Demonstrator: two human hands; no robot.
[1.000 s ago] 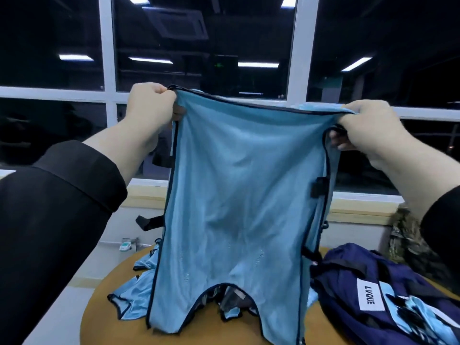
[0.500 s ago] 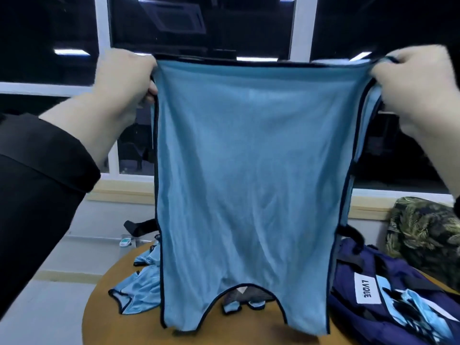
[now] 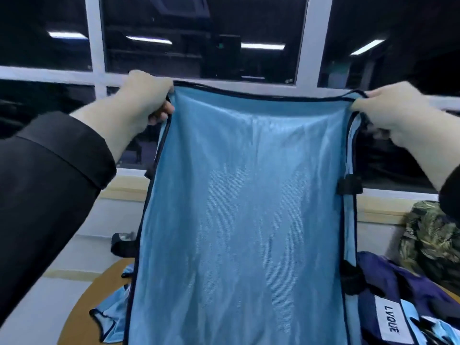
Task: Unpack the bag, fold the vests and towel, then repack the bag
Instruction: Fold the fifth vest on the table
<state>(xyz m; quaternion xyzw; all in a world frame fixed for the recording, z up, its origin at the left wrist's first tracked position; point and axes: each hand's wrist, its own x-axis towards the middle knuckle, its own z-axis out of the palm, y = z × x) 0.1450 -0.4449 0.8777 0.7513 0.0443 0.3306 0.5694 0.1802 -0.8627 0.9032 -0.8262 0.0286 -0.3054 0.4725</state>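
Round wooden table [image 3: 82, 305] below the grips, with a navy bag [image 3: 398, 307] lying under the right-hand grip, white LVQUE label [image 3: 389, 322] showing. Further out beyond that grip, a camouflage-patterned bundle [image 3: 433, 240], too unclear to name.

Held up between both grips: a light-blue mesh vest [image 3: 244, 220] with dark binding, hanging full length and hiding most of the table. Top hem stretched almost level from grip to grip, sagging slightly midway. More light-blue fabric [image 3: 109, 317] heaped on the table below the left-hand grip, probably other vests.

Left hand [image 3: 142, 100] curled round the top-left corner, fingertips tucked behind the cloth. Right hand [image 3: 388, 110] pinching the top-right corner, fingers bunched over the binding.

Probably the start of the fold. Best done by keeping the hem taut and both corners level, then lowering so the bottom edge lands flat on bare wood, not on the heap or the bag. Worth minding the black strap tabs [image 3: 348, 188] below the right grip: tuck inward before creasing, lest they snag or bulk the fold.
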